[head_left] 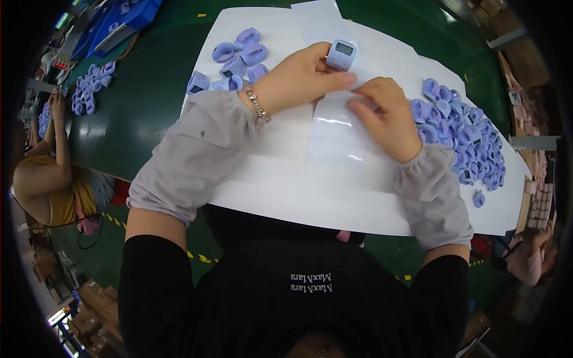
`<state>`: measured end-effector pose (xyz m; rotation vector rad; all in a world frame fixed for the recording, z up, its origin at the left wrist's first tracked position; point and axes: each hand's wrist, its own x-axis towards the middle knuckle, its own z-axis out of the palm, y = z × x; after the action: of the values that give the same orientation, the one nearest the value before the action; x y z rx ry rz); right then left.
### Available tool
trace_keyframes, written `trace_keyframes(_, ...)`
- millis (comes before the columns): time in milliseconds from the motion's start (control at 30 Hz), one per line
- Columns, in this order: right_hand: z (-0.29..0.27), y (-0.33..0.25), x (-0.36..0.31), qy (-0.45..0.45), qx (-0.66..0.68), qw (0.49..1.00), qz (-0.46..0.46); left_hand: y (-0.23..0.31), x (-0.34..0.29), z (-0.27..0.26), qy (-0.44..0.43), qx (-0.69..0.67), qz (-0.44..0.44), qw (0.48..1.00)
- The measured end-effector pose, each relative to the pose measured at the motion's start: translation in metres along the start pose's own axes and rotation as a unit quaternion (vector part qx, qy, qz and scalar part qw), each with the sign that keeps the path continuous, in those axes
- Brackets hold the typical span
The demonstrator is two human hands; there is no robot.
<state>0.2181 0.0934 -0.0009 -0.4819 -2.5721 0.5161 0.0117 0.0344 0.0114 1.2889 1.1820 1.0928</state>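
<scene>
My left hand [301, 77] grips a small light-purple finger counter [341, 55] between thumb and fingers, its grey display facing up. Just to the right, my right hand [389, 113] is closed, with curled fingers and thumb at the upper part of a clear plastic film [336, 143]. Glare runs across the film, and its top end is partly hidden by my hands. Several more finger counters [253, 53] lie loosely beyond my left wrist. A much larger heap of the same counters [468, 134] spreads beside my right forearm.
White sheeting [268, 185] covers the green table [155, 77]. Another clear film [322, 24] lies at the far edge. At far left are a blue bin [128, 24], more purple counters [92, 86] and a seated person [54, 161]. Another person [531, 256] is at right.
</scene>
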Motion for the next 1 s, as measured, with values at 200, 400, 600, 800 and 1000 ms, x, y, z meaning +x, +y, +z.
trace_keyframes(200, 0.001, 0.002, 0.003, 0.147, 0.041, 0.985, 0.078, -0.003, 0.0, -0.001, 0.019, 0.036, 0.052, 0.998)
trace_keyframes(400, -0.005, -0.007, 0.007, 0.202, -0.196, 0.957, -0.066, -0.005, 0.001, -0.002, 0.021, 0.03, 0.051, 0.998)
trace_keyframes(600, -0.005, -0.014, 0.006, 0.197, -0.14, 0.97, -0.022, 0.001, -0.001, 0.002, 0.019, 0.024, 0.05, 0.998)
trace_keyframes(800, -0.008, -0.012, 0.002, 0.17, 0.188, 0.962, 0.103, -0.002, -0.003, 0.003, -0.003, -0.006, 0.017, 1.0)
trace_keyframes(1000, -0.006, -0.013, 0.004, 0.196, 0.324, 0.92, 0.106, -0.003, -0.004, 0.007, -0.063, 0.023, 0.057, 0.996)
